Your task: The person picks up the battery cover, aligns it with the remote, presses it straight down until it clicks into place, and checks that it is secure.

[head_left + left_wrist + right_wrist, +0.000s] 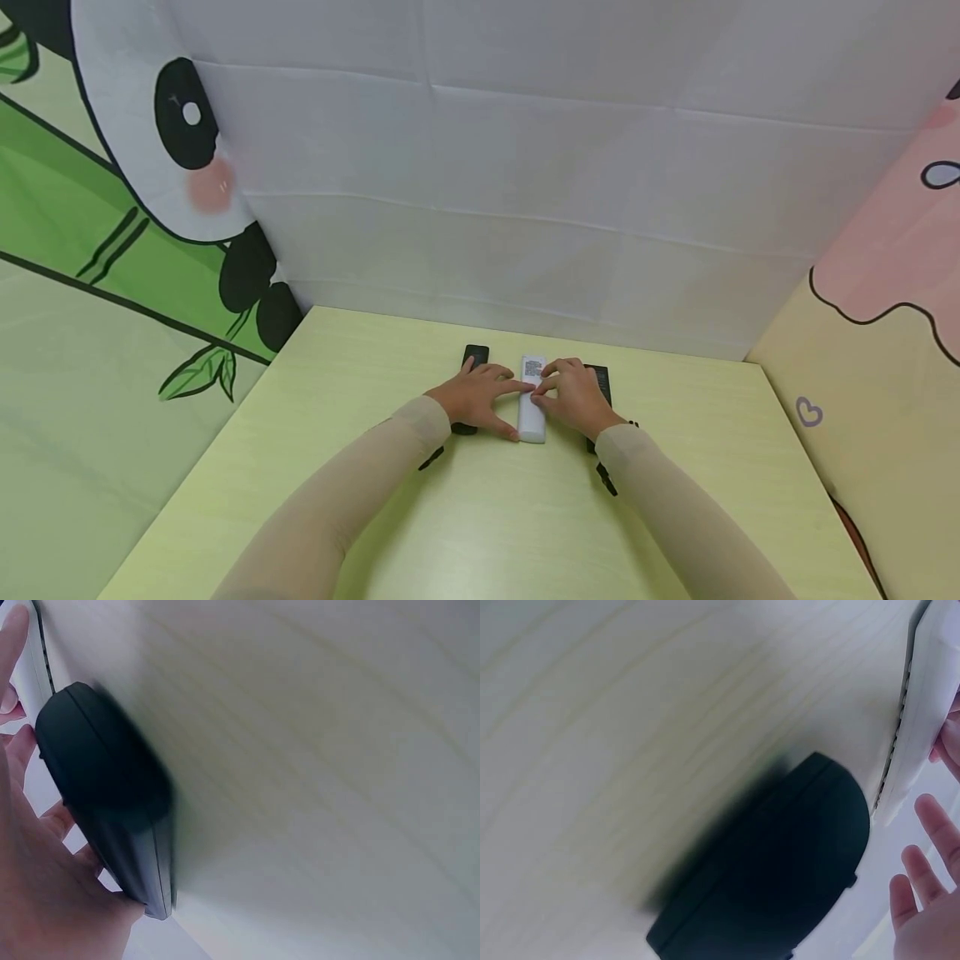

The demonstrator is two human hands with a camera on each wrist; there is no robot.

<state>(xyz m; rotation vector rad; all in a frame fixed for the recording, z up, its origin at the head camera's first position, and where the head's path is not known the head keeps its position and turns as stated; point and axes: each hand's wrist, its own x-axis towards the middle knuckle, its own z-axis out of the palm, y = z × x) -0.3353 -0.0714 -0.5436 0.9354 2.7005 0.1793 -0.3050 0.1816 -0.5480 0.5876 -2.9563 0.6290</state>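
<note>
A creased white cloth backdrop (525, 167) is hung behind a pale yellow wood-grained table (540, 533), and the table is flanked by a cloth printed with green bamboo (75, 192) on the left and a pink-and-cream printed cloth (877, 358) on the right. Two beige sleeves (330, 517) are stretched over the tabletop.

By the left hand (480, 398), fingers and thumb are held wide apart, the index finger and thumb being laid against the left side of the white device; nothing is seen to be gripped. By the right hand (573, 398), thumb and index fingertips are brought together at the white device's upper face — whether anything is pinched there cannot be told.

A long black plastic device (476, 352) is partly covered by the left hand, and a black rectangular device (602, 383) is partly hidden by the right.

Between these two, flat on the table, a slim white plastic device (532, 421) is placed, its long axis directed away from the person, roughly in line with its neighbours — its printed label (534, 367) is turned up, at the far end.
</note>
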